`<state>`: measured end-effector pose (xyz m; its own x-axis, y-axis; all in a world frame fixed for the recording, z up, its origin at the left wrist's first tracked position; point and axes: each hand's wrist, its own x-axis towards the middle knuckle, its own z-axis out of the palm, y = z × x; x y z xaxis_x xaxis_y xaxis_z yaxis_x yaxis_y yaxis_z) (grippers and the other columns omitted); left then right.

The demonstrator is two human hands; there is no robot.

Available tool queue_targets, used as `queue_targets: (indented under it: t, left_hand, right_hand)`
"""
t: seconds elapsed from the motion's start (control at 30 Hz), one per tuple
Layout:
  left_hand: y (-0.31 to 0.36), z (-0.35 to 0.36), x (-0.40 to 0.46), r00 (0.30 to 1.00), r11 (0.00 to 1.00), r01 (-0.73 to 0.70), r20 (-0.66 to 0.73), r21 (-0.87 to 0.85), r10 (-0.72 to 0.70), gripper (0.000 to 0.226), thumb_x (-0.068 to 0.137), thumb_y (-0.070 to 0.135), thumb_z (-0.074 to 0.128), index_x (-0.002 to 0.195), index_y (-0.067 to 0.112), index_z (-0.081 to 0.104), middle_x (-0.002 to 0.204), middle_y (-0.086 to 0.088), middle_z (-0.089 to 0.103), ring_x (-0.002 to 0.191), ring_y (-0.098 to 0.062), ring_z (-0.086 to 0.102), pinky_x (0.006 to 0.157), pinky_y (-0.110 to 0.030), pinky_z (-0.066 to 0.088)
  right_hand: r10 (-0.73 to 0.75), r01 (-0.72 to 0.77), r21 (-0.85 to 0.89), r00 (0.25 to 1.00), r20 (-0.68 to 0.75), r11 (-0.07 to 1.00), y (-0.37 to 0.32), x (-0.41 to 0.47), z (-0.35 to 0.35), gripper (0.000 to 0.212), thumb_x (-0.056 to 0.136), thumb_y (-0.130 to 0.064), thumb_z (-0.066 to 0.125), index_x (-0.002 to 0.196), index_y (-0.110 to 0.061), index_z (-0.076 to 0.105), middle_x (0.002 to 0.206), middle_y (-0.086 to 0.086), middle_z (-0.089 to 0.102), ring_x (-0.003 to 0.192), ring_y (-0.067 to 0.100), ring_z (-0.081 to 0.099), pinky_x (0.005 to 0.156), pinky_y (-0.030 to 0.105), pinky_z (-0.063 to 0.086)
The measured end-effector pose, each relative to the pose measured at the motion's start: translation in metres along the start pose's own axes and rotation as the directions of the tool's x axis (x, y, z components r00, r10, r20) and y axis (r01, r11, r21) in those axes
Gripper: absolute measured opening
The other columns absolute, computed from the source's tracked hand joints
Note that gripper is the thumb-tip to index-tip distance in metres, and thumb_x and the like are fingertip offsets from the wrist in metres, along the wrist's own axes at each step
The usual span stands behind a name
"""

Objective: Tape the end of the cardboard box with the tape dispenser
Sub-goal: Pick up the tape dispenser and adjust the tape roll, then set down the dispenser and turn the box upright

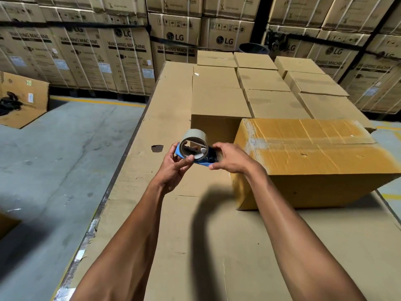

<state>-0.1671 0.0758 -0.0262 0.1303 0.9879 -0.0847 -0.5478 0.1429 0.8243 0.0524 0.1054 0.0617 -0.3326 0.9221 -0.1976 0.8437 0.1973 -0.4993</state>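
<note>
A blue tape dispenser carrying a roll of brownish tape is held in the air above the work surface, just left of the cardboard box. My left hand grips its left side, with the thumb across the roll's open core. My right hand holds its right end, fingers curled over the front. The yellow-brown cardboard box lies on its side to the right; its top face carries strips of old tape. Its near-left end faces the dispenser a short way off.
The work surface is covered in flat cardboard sheets with a small hole near the dispenser. Several closed brown boxes are stacked behind. Large printed washing machine cartons line the back wall. A concrete floor drops away at left.
</note>
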Motion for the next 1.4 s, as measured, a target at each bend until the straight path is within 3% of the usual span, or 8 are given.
queue_targets:
  t: [0.1,0.3,0.5,0.73,0.9,1.0,1.23,1.4]
  left_hand:
    - [-0.012,-0.010,0.000,0.999,0.997,0.038,-0.003,0.073,-0.038,0.069,0.098,-0.017,0.067,0.159,0.001,0.040,0.152,-0.032,0.058,0.139,-0.034,0.061,0.121,-0.041,0.050]
    - [-0.022,-0.032,0.018,0.989,0.927,0.125,-0.113,0.354,-0.091,0.086,0.090,0.000,0.085,0.163,0.016,0.043,0.157,-0.021,0.059,0.145,-0.036,0.060,0.121,-0.046,0.050]
    - [-0.029,-0.051,0.038,0.979,0.824,0.158,-0.197,0.544,-0.058,0.081,0.085,0.033,0.086,0.159,0.024,0.053,0.159,-0.016,0.057,0.141,-0.037,0.060,0.123,-0.052,0.047]
    - [-0.058,-0.074,0.060,0.956,0.707,0.249,-0.286,0.662,-0.069,0.067,0.103,0.024,0.078,0.163,0.021,0.049,0.160,-0.003,0.051,0.101,-0.009,0.059,0.078,-0.009,0.052]
    - [-0.075,-0.086,0.064,0.947,0.621,0.291,-0.312,0.728,-0.078,0.069,0.098,-0.011,0.069,0.160,0.012,0.049,0.143,-0.016,0.048,0.093,-0.018,0.052,0.093,-0.035,0.052]
    - [-0.083,-0.087,0.065,0.939,0.623,0.317,-0.328,0.715,-0.102,0.068,0.096,-0.022,0.060,0.158,0.001,0.047,0.127,-0.017,0.049,0.083,-0.015,0.056,0.087,-0.032,0.052]
    - [-0.081,-0.083,0.053,0.948,0.572,0.301,-0.305,0.763,-0.093,0.066,0.099,-0.024,0.053,0.160,-0.004,0.040,0.134,-0.027,0.053,0.094,-0.027,0.056,0.091,-0.030,0.050]
    - [-0.069,-0.067,0.040,0.939,0.514,0.282,-0.342,0.810,0.024,0.061,0.103,-0.004,0.065,0.160,0.002,0.046,0.153,-0.028,0.050,0.128,-0.042,0.061,0.111,-0.049,0.053]
  right_hand:
    - [-0.017,0.017,0.005,0.999,0.045,1.000,0.012,0.014,0.014,0.068,0.078,-0.035,0.095,0.137,-0.018,0.066,0.134,0.005,0.074,0.112,0.023,0.071,0.093,0.037,0.059]
    - [0.041,-0.044,0.092,0.998,0.041,0.995,0.041,0.042,0.045,0.068,0.074,-0.034,0.097,0.135,-0.020,0.070,0.110,-0.004,0.076,0.095,0.012,0.067,0.074,0.021,0.048]
    - [0.101,-0.104,0.065,0.993,0.056,0.992,0.059,0.075,0.079,0.059,0.072,-0.034,0.096,0.126,-0.022,0.074,0.117,-0.001,0.078,0.109,0.020,0.071,0.099,0.041,0.057]
    - [0.138,-0.134,-0.075,0.989,0.049,0.988,0.082,0.107,0.121,0.059,0.080,-0.043,0.088,0.134,-0.031,0.066,0.125,0.005,0.075,0.124,0.033,0.061,0.099,0.044,0.054]
    - [0.131,-0.122,-0.199,0.991,0.032,0.972,0.093,0.117,0.144,0.062,0.089,-0.045,0.080,0.144,-0.030,0.057,0.140,-0.002,0.067,0.135,0.031,0.046,0.108,0.044,0.041]
    - [0.111,-0.101,-0.223,0.993,0.029,0.969,0.098,0.114,0.155,0.065,0.092,-0.041,0.078,0.150,-0.029,0.052,0.147,-0.002,0.063,0.142,0.028,0.042,0.111,0.044,0.037]
    - [0.131,-0.119,-0.247,0.991,0.033,0.962,0.089,0.101,0.159,0.072,0.098,-0.029,0.074,0.160,-0.023,0.037,0.155,0.005,0.058,0.152,0.031,0.037,0.118,0.047,0.039]
    - [0.081,-0.084,-0.230,0.996,-0.025,0.969,0.068,0.085,0.134,0.072,0.102,-0.014,0.066,0.165,-0.011,0.031,0.173,0.009,0.034,0.158,0.030,0.032,0.126,0.042,0.032]
